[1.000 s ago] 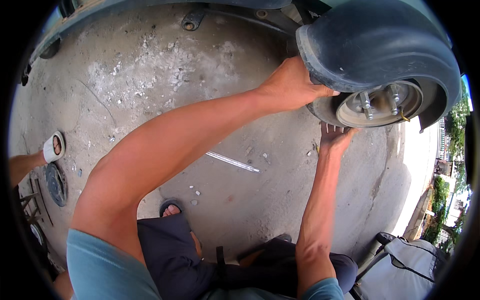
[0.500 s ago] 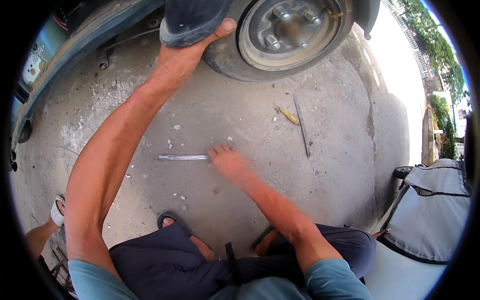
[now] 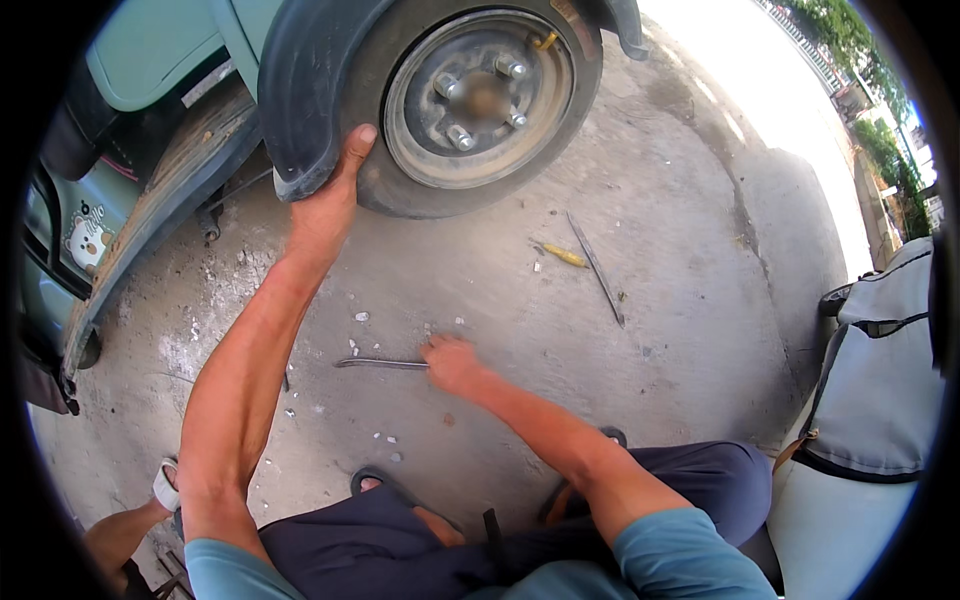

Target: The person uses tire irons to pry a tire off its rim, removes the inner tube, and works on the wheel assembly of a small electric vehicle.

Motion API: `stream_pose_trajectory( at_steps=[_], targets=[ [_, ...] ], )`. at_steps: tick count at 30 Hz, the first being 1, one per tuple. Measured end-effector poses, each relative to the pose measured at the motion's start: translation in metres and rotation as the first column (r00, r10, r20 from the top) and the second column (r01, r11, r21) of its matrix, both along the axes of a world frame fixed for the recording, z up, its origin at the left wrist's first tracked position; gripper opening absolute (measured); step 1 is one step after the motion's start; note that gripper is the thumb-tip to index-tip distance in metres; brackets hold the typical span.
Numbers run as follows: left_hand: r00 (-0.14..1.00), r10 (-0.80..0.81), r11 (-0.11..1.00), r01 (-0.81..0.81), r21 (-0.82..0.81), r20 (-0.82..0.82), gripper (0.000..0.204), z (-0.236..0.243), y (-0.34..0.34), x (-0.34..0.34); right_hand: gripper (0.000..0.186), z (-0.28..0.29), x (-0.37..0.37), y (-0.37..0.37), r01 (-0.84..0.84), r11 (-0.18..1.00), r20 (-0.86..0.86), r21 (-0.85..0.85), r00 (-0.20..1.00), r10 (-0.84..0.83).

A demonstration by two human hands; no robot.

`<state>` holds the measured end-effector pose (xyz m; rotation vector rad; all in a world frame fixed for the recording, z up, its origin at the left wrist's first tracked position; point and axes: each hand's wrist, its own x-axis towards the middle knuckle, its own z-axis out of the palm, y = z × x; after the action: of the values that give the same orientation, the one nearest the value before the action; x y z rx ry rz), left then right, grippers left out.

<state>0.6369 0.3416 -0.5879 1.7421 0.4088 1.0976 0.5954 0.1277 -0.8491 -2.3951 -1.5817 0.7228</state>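
At the front of the vehicle's wheel, my left hand (image 3: 325, 210) grips the lower end of the black wheel-arch fender (image 3: 305, 130). Its thumb points up beside the tyre (image 3: 420, 205), and its fingers are hidden behind the fender. My right hand (image 3: 455, 367) is closed round one end of a thin metal tyre lever (image 3: 385, 363), low over the concrete, with its curved tip pointing left. The steel rim (image 3: 400, 130) faces me with its wheel nuts showing. Beyond my right hand, a yellow-handled tool (image 3: 565, 255) and another slim metal bar (image 3: 597, 272) lie on the ground.
A green vehicle body (image 3: 160, 50) with a worn step edge (image 3: 165, 225) rises at the left. To the right stands a white scooter-like body (image 3: 830, 520) under a grey cover (image 3: 885, 390). Another person's sandalled foot (image 3: 165, 485) is at lower left. Small white chips dot the concrete.
The view has shifted, bringing more of the wheel and vehicle into sight. In my right hand the lever has turned, so its curved end shows. My left hand stays on the fender.
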Motion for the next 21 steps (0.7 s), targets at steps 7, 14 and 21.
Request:
stream_pose_trajectory(
  at_steps=[7,14,21],
  targets=[
    [0.987,0.022,0.997,-0.034,-0.074,-0.157,0.064,0.003,0.001,-0.011,0.044,0.043,0.105,-0.022,-0.189,0.952,-0.203,-0.240,0.969,0.141],
    [0.997,0.074,0.986,-0.077,0.149,0.022,0.060,0.025,0.000,0.012,0.045,0.024,0.270,-0.137,0.719,0.665,0.154,0.201,0.647,-0.746],
    [0.995,0.056,0.983,-0.069,-0.169,-0.081,0.069,-0.006,-0.004,-0.003,0.042,-0.009,0.251,-0.168,0.698,0.709,0.310,0.100,0.655,-0.689]
  ],
)
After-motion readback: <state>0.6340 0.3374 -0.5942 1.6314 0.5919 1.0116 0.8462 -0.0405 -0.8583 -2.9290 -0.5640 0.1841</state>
